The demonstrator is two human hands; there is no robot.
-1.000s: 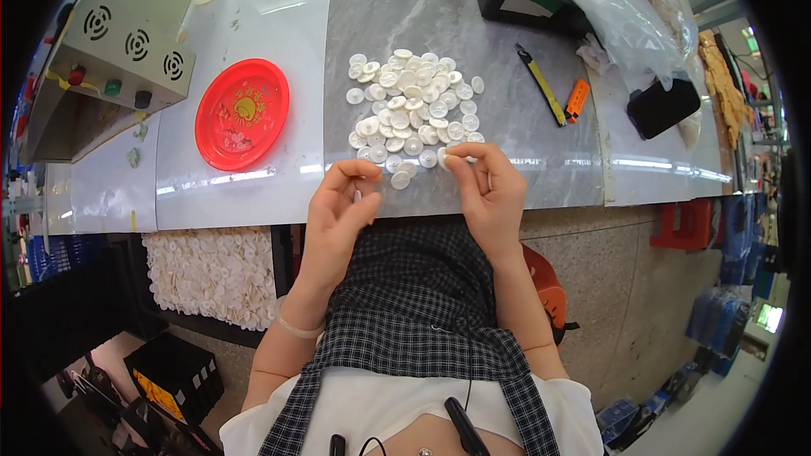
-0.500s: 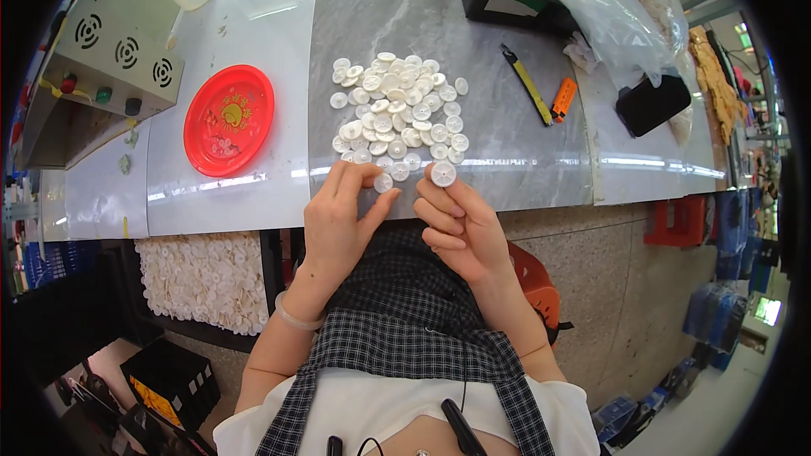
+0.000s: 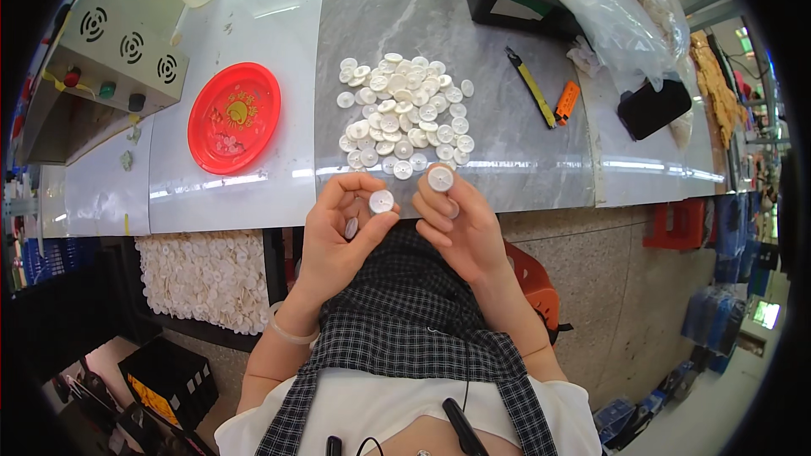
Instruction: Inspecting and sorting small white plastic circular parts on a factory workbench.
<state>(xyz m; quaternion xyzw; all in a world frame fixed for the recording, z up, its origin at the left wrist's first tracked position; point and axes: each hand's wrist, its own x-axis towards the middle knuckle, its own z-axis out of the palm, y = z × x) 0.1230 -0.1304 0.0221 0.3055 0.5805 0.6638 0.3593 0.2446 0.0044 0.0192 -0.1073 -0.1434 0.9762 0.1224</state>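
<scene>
My left hand pinches a small round white plastic disc between thumb and fingertips, its face turned up. A second white disc shows edge-on inside the curled fingers of that hand. In my right hand, another white disc with a spoked face and a centre hole is held at the fingertips. Part of one more disc peeks out between the right fingers. Just beyond both hands, a loose pile of the same discs lies on the grey marbled tabletop.
A red plate lies left of the pile, near a metal box with knobs. To the right are a yellow cutter, an orange tool, a black phone-like slab and a black bin. A crate of white pieces stands below the table edge.
My left hand has drawn back from the pile's near edge toward me, a disc facing up in its pinch. My right hand has stayed nearly in place, its disc tilted slightly differently.
</scene>
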